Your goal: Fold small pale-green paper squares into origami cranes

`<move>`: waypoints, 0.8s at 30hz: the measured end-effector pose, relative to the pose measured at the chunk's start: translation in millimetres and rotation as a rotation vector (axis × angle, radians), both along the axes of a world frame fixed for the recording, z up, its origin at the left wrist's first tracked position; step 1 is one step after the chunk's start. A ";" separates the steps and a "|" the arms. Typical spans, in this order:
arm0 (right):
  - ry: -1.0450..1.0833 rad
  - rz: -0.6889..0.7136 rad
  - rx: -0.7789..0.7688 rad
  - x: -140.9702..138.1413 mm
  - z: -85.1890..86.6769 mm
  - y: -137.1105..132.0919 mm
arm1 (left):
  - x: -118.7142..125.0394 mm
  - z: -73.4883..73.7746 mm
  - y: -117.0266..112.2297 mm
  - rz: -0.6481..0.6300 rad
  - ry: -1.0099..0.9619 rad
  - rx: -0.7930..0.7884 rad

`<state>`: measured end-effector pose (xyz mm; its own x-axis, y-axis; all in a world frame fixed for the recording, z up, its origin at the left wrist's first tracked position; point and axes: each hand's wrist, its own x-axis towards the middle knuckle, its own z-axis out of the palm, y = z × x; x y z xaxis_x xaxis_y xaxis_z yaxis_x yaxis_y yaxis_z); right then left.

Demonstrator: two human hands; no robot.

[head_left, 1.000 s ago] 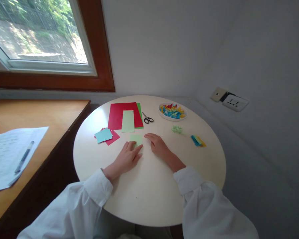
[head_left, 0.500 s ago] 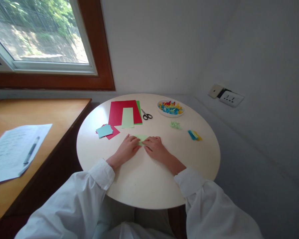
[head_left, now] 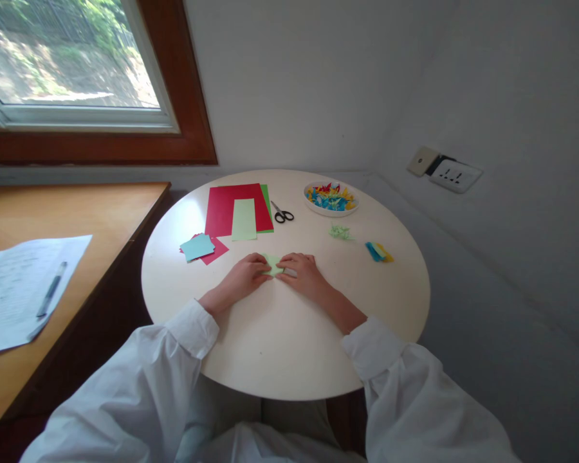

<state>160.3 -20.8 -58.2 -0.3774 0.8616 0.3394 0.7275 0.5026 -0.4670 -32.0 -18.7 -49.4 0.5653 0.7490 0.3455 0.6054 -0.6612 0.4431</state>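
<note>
Two bare hands meet over a small piece of pale green paper point(head_left: 273, 262), which lies on the round white counter point(head_left: 280, 347), straight in front of the person and nearer than the red sheet point(head_left: 219, 209). The left hand point(head_left: 244, 276) has its fingers drawn in close to the thumb on the paper's left side; the right hand point(head_left: 305, 275) does much the same on the right side, so both have hold of it, though how firmly I cannot tell. Paper like this should be almost weightless, thin and pliable, quick to take a crease, easy to crumple or tear, and apt to slide on a smooth top. A light hold at opposite edges, close to any fold, would likely suit it best. Much of its outline is hidden by the fingers, so the number of layers and the run of its folds cannot be read. To the right, the pale green cluster point(head_left: 340, 232) is too small to make out piece by piece, the coloured pieces point(head_left: 332, 196) in the white dish point(head_left: 329, 213) overlap, and both sleeves point(head_left: 429, 399) run out of view below.
</note>
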 end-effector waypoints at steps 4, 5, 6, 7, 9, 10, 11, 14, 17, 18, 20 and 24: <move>-0.004 0.001 0.037 0.6 -2.8 1.8 | -0.6 1.3 -0.5 -0.023 -0.001 -0.002; 0.000 0.002 0.040 1.0 -3.4 2.4 | -0.5 1.3 -1.0 -0.018 0.001 0.004; 0.008 0.003 0.038 1.6 -4.0 3.0 | -0.3 1.2 -1.5 -0.012 0.001 0.012; 0.020 0.011 0.033 2.4 -4.4 3.6 | -0.2 1.2 -2.0 -0.007 -0.001 0.019; 0.049 0.042 0.015 5.2 -4.4 4.9 | -0.2 1.5 -2.8 -0.001 -0.014 0.021; 0.060 0.065 0.004 7.2 -3.9 5.6 | -0.4 1.8 -3.0 0.001 -0.024 0.016; 0.069 0.084 -0.003 9.7 -3.2 6.2 | -0.7 2.1 -2.9 0.002 -0.038 0.006; 0.068 0.116 -0.022 18.0 0.1 8.4 | -2.7 1.7 -0.3 0.003 -0.095 -0.045; 0.052 0.129 0.013 24.2 3.0 10.2 | -5.2 -1.8 5.9 -0.039 -0.139 -0.087; 0.040 0.141 0.037 25.2 3.8 10.3 | -5.6 -3.1 8.0 -0.063 -0.138 -0.088; -0.005 0.175 0.098 25.3 5.9 9.1 | -5.0 -4.4 10.0 -0.101 -0.099 -0.060; -0.218 0.233 0.252 19.4 12.4 -1.1 | 3.0 1.3 0.4 0.009 0.096 0.127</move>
<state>179.7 -21.8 -45.9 -0.6396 0.6441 0.4196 0.6486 0.7451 -0.1551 -29.0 -18.3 -48.1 0.5941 0.7079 0.3820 0.6469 -0.7027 0.2962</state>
